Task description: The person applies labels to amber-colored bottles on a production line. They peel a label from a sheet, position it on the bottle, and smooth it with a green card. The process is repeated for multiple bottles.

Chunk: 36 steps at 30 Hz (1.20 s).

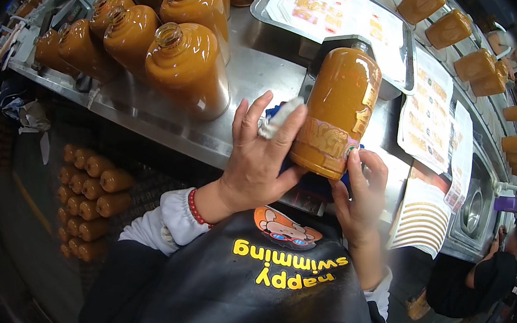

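An amber-brown coated glass bottle (334,108) lies tilted in front of me, its clear neck pointing away, partly over a blue cloth (315,187). A patterned decal band (321,137) wraps its lower body, and raised gold decals (367,102) run up its right side. My left hand (256,156) is at the bottle's left, a crumpled white cloth (281,118) held between its fingers and its thumb close to the base. On the other side, my right hand (364,192) grips the bottle's lower edge, a fingertip at a small green spot on the band.
Several brown bottles (188,67) stand at left on the steel table (184,138). A tray (252,10) of decal sheets is behind; more sheets (429,109) lie right, near a sink (472,210). Bottles (448,29) line a conveyor. Another person (479,282) sits at far right.
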{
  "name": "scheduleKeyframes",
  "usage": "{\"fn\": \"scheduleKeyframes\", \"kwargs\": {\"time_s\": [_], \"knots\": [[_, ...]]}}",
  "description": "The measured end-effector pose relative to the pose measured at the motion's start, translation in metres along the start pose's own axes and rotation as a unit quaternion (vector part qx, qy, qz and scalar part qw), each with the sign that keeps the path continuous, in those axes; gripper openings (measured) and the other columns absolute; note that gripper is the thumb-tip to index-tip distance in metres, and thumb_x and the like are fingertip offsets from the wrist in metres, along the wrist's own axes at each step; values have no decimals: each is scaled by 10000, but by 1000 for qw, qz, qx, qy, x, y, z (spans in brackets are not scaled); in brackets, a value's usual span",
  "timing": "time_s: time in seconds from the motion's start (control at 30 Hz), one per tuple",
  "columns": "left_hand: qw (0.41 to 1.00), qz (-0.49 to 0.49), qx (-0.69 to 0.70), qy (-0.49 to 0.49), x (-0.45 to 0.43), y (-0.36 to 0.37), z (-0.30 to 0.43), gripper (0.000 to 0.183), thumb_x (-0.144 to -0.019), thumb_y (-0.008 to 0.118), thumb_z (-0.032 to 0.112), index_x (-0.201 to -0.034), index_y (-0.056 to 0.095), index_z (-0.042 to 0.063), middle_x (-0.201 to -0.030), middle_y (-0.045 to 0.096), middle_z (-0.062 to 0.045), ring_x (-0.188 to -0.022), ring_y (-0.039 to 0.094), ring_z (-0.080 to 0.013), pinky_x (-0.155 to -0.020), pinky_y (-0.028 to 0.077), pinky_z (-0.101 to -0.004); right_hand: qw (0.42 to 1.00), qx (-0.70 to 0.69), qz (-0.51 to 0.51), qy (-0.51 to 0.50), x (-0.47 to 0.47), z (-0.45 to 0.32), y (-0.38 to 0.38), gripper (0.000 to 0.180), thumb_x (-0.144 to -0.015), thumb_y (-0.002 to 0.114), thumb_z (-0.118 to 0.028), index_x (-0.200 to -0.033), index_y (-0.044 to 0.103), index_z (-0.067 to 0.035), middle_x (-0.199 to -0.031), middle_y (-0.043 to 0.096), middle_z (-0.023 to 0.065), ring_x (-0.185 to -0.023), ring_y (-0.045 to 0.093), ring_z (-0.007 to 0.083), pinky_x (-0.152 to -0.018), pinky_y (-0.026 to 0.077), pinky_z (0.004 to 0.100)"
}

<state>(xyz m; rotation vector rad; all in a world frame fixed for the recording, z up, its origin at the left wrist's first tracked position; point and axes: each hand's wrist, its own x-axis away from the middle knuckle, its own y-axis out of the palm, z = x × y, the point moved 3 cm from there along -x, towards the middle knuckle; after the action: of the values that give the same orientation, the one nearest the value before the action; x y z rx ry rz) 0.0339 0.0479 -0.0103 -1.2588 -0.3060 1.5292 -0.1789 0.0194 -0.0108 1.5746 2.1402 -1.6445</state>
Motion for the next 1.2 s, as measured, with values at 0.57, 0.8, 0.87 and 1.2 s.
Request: {"fn": "scheduleKeyframes", "kwargs": {"time_s": [0.57, 0.8, 0.87, 1.2], "knots": [[999, 12, 46, -13, 8, 10, -4, 719, -970, 624, 452, -1487, 479, -26, -1387, 600, -201, -1371, 418, -413, -1198, 178, -563, 1000, -9, 20, 12, 1, -2, 4, 701, -704, 748, 98, -1379, 604, -24, -1197, 578, 182, -1124, 566, 357, -958, 488, 448], [997, 11, 59, -40, 14, 6, -8, 768, -895, 706, 434, -1500, 471, 24, -1401, 537, -227, -1387, 361, -402, -1191, 151, -608, 1000, -7, 12, 12, -2, -4, 2, 695, -708, 749, 95, -1378, 602, -23, -1196, 582, 181, -1115, 569, 360, -960, 484, 448], [998, 37, 34, 23, 7, -1, 6, 804, -855, 748, 399, -1508, 461, 29, -1437, 500, -217, -1395, 350, -398, -1188, 149, -612, 1000, -7, 14, 15, -2, -3, 2, 701, -708, 751, 95, -1381, 598, -25, -1199, 583, 180, -1113, 569, 361, -960, 483, 450], [998, -33, -21, 40, -32, 3, 16, 994, -724, 835, 434, -1562, 397, 127, -1526, 447, -130, -1431, 313, -416, -1205, 69, -633, 999, -24, 7, 25, 7, 1, 5, 644, -855, 697, 36, -1466, 505, -31, -1338, 508, 203, -1193, 538, 363, -964, 503, 409]]}}
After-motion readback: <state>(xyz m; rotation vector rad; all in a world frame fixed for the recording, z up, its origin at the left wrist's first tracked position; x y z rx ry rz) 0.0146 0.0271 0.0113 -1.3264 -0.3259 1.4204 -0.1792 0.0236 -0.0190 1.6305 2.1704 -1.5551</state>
